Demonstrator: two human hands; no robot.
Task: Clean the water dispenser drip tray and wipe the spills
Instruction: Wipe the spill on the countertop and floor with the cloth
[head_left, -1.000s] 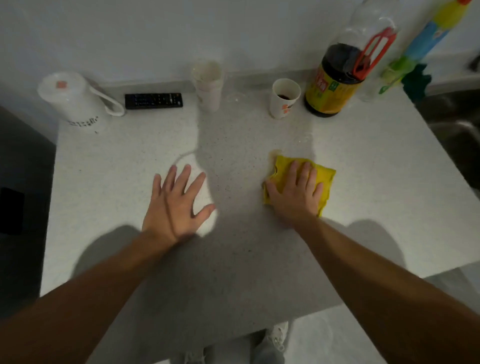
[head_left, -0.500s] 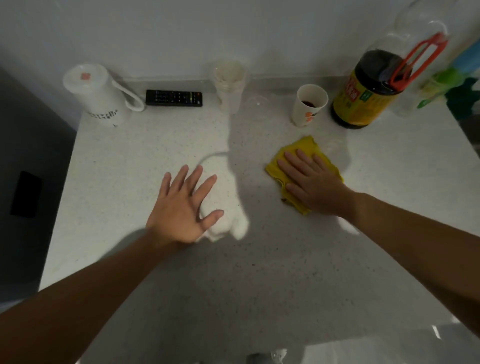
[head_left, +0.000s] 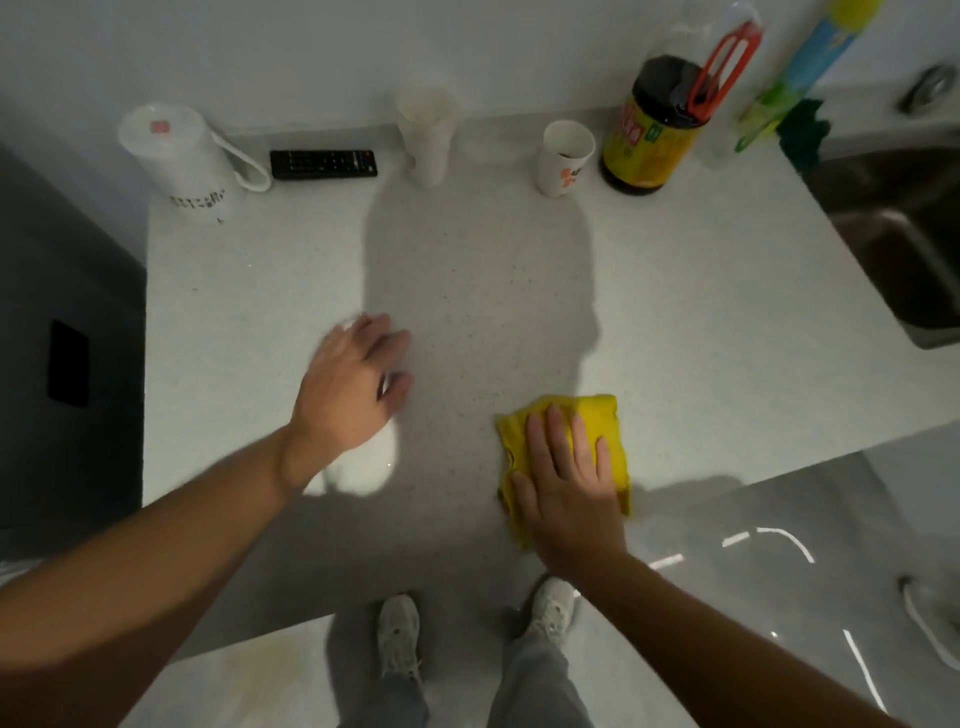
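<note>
A yellow cloth (head_left: 605, 423) lies flat on the white speckled countertop (head_left: 701, 291), close to its front edge. My right hand (head_left: 569, 488) presses down on the cloth with straight fingers spread over it. My left hand (head_left: 350, 387) hovers over or rests on the counter to the left, fingers relaxed and holding nothing; it is slightly blurred. No water dispenser or drip tray is in view.
Along the back wall stand a white kettle (head_left: 174, 161), a black remote (head_left: 323, 164), a pale tumbler (head_left: 426, 137), a paper cup (head_left: 563, 158) and a large dark bottle (head_left: 657, 137). A steel sink (head_left: 904, 249) lies at the right. My shoes (head_left: 397, 636) show below the edge.
My right hand has dragged the yellow cloth from near the paper cup back toward the counter's front edge. My left hand has stayed on the left, its fingers less spread.
</note>
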